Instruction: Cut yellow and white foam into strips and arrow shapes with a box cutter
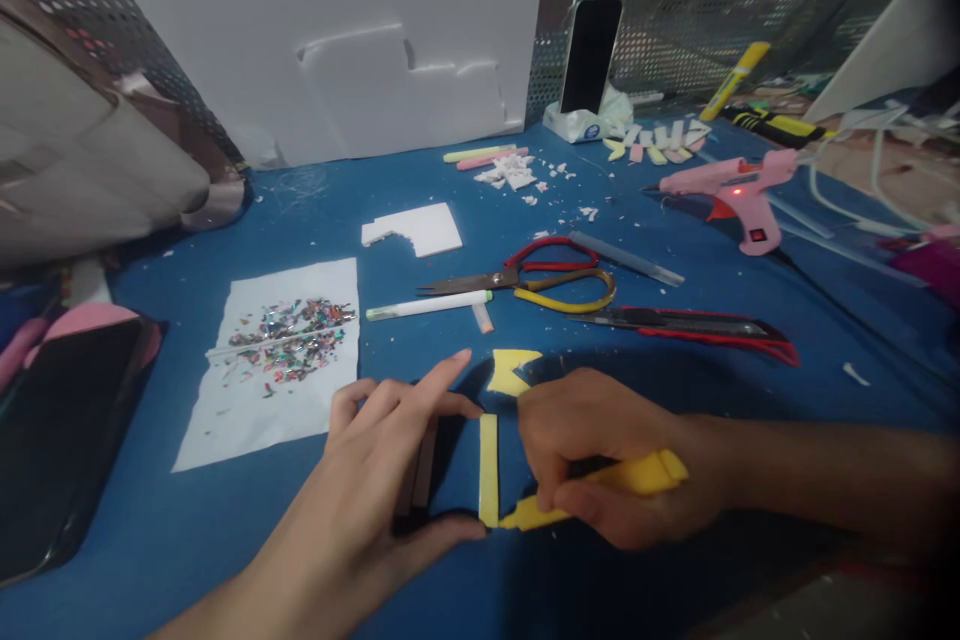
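A narrow yellow strip point(488, 470) stands lengthwise on the blue table. My left hand point(382, 465) steadies it, thumb at its near end and a fingertip at its far end, with the index finger raised. Gripped in my right hand point(600, 450) is a yellow highlighter point(630, 480), its tip touching or very close to the strip's near end. Just beyond the strip lies a notched yellow piece point(513, 370). Under my left palm a brown bar point(424, 465) shows only in part.
Ahead lie scissors point(517, 277), a utility knife point(690, 325), a white pen point(427, 305) and a white foam offcut point(427, 228). A pink glue gun point(739, 188) with its red light on rests at right. Paper point(247, 295) with glittery bits and a dark phone point(67, 440) are left.
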`<state>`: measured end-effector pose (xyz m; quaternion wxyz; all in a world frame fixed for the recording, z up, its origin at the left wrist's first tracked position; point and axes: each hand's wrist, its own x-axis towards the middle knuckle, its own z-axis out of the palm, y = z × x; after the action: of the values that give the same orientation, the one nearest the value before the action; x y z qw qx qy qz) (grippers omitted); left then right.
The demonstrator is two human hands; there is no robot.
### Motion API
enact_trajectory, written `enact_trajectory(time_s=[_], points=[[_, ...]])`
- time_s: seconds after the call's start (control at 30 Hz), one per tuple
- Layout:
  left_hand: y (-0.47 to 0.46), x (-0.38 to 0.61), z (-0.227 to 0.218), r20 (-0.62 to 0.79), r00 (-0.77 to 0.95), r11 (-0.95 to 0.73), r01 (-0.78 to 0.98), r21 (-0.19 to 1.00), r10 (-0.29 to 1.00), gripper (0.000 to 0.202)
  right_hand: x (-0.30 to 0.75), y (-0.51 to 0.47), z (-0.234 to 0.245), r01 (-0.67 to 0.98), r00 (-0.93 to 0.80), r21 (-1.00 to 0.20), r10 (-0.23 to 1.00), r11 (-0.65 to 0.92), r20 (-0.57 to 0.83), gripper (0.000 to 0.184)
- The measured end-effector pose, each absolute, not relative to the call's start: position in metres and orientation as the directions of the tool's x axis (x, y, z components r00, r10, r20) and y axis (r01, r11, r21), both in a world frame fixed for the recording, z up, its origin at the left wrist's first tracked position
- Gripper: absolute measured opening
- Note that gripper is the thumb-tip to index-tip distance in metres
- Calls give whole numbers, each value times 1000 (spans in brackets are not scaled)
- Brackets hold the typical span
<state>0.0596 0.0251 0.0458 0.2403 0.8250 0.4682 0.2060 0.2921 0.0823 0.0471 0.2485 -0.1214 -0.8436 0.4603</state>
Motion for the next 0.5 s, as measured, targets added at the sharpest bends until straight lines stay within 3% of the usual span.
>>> enact_trajectory(time_s=[0.5], points=[[23,60,49,93,468,-438,715,545,879,93,292,83,46,-3,-848,-837,443,547,293,30]])
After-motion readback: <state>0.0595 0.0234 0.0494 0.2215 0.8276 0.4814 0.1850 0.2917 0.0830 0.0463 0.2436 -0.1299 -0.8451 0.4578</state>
